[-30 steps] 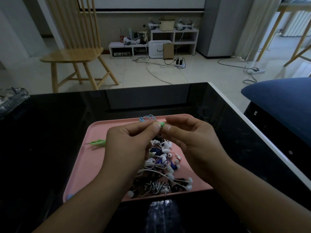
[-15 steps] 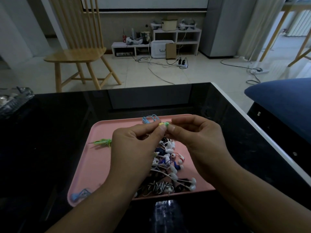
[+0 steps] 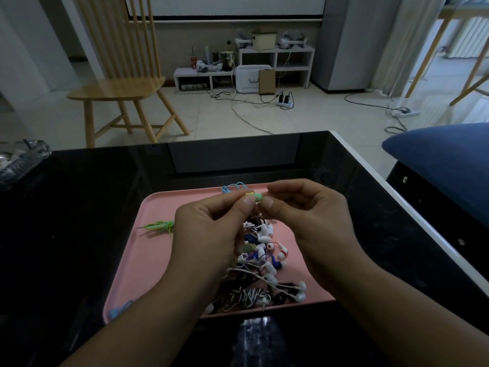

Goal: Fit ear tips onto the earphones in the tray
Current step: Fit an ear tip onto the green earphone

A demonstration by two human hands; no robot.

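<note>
While both hands are raised over the tray, center of frame, this much can be made out:

Left hand (image 3: pixel 209 234): thumb & forefinger pinched together on a small yellow earphone (image 3: pixel 249 194); most of the bud is hidden by the fingertips, its cable can't be traced.
Right hand (image 3: pixel 309 221): thumb & forefinger closed on a green ear tip (image 3: pixel 258 197), held against the yellow piece; whether the tip is seated can't be told.
Tray (image 3: pixel 158 250): pink, lower center on the black table (image 3: pixel 79 234); near edge & left corner are partly covered by the forearms.
Earphone pile (image 3: pixel 267 263): white, blue, red-white buds & a striped cable tangled at the tray's center-right; left part is hidden behind the left hand, single pairs can't be separated.
Green cable bundle (image 3: pixel 160 226): lies on the tray's left part, apart from the pile.
Blue cable (image 3: pixel 234 187): at the tray's far edge, partly cut off by the fingers.
Blue item (image 3: pixel 119 311): at the tray's near left corner, blurred, not identifiable.
Glass dish (image 3: pixel 21 160): left edge of frame, cut off.
Wooden chair (image 3: pixel 119 86): upper left, top cropped.
</note>
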